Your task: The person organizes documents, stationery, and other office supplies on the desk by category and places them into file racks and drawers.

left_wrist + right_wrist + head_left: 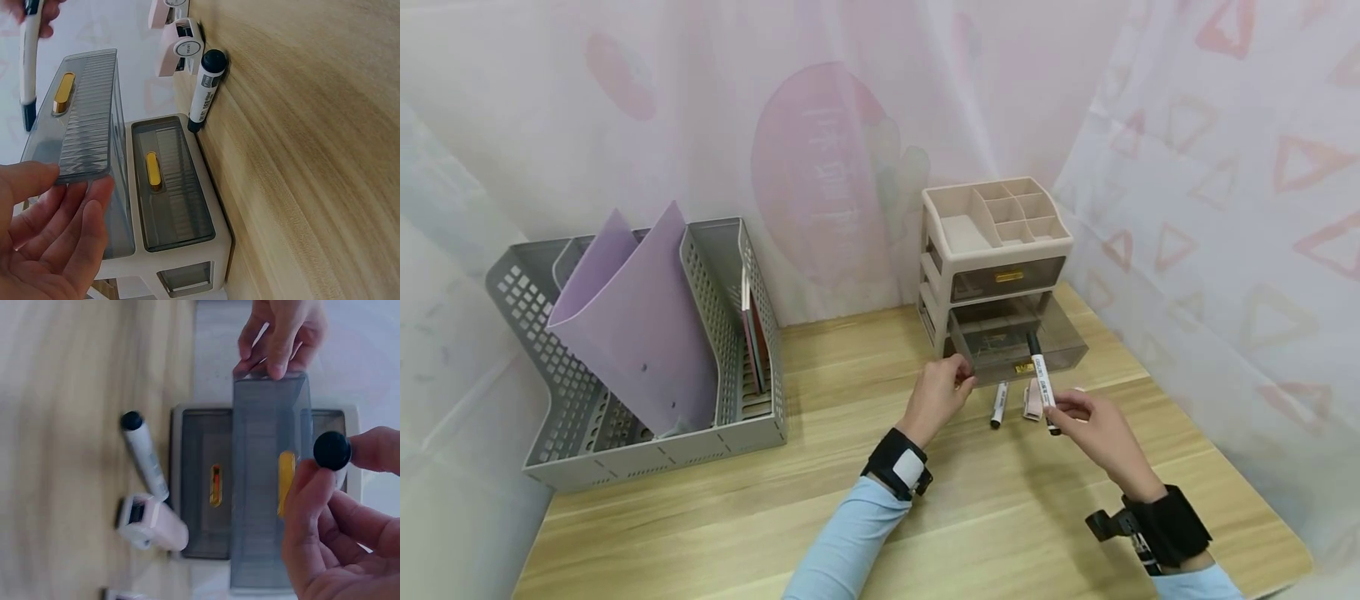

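My left hand (pixel 936 398) pinches the front corner of a clear grey drawer (pixel 87 134), thumb on its front and fingers underneath. The drawer juts out of a beige desktop organizer (pixel 1011 260) and has a gold handle. In my right hand (pixel 1097 429), thumb and fingers pinch a white marker (pixel 1041 377) with black ends, tilted just in front of the drawer. On the table below lies a second marker (pixel 206 90). Beside it stands a small pink-and-white item (pixel 179 49) with a round label; part of another shows at the left wrist view's top edge.
A grey perforated file rack (pixel 658 450) stands at the left, holding a purple folder (pixel 640 350) and some thin booklets (pixel 756 342). The organizer's top has several small compartments. Pale printed curtains (pixel 850 167) hang behind the wooden table (pixel 850 383) and along its sides.
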### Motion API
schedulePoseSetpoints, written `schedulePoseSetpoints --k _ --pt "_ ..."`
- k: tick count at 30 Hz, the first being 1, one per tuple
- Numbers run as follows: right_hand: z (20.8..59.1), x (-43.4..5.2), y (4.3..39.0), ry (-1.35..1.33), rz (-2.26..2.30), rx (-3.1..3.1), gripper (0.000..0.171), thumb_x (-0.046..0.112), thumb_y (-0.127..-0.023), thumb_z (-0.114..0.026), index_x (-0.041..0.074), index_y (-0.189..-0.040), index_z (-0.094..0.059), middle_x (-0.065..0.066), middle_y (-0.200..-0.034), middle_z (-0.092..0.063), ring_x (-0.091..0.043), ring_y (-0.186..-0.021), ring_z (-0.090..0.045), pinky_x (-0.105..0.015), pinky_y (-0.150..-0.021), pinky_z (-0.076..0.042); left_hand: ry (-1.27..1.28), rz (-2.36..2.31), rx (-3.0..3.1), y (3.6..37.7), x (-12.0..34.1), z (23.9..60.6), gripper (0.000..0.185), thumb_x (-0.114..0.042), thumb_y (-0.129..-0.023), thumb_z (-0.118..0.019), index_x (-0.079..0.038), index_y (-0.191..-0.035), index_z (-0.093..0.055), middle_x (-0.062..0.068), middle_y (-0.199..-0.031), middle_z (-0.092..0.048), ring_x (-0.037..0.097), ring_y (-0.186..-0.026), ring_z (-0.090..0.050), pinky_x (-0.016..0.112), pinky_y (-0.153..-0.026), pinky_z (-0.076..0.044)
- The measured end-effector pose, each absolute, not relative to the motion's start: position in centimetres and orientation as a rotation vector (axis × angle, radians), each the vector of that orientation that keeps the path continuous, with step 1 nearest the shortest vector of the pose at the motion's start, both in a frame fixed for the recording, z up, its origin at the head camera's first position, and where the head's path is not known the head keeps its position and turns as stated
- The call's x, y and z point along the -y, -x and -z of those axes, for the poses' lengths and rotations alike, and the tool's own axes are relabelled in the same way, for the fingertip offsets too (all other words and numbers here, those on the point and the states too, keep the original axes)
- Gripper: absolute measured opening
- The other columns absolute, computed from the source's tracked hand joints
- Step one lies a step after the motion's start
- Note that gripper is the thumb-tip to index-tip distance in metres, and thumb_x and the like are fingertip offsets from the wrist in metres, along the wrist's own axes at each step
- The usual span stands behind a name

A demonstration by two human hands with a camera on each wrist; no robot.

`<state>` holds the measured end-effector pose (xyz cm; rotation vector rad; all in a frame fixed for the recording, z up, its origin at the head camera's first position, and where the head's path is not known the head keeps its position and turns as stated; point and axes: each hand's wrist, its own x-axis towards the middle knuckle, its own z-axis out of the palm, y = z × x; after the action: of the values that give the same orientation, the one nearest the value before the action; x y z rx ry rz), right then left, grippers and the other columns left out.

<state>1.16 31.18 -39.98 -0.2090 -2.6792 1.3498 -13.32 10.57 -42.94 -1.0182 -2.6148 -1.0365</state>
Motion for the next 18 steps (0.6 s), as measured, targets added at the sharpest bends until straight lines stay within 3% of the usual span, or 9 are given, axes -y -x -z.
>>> schedulePoseSetpoints --k 8,18 --pt "37.7 -30.1 1.9 0.107 -1.191 2.763 0.034 0.023 -0.098 -0.064 -0.003 -0.119 -0.069 -0.017 -0.105 -0.075 -0.023 -0.095 -0.070 -0.023 -0.073 -0.051 1.015 1.008 2.610 13.4 -10.6 43.0 0.009 -0.019 -0.094 -0.070 -0.010 -0.094 -0.069 0.001 -0.089 -0.074 0.008 -0.076 -0.069 0.013 -0.062 -0.049" --pt "35.1 -29.4 5.8 -0.027 -0.990 2.894 0.026 0.016 -0.096 -0.064 -0.003 -0.112 -0.073 -0.015 -0.096 -0.076 -0.020 -0.083 -0.071 -0.034 -0.075 -0.054 1.002 0.981 2.620 13.2 -10.5 43.0 0.009 -0.019 -0.093 -0.072 -0.011 -0.093 -0.069 0.000 -0.088 -0.074 0.008 -0.074 -0.067 0.012 -0.060 -0.047"
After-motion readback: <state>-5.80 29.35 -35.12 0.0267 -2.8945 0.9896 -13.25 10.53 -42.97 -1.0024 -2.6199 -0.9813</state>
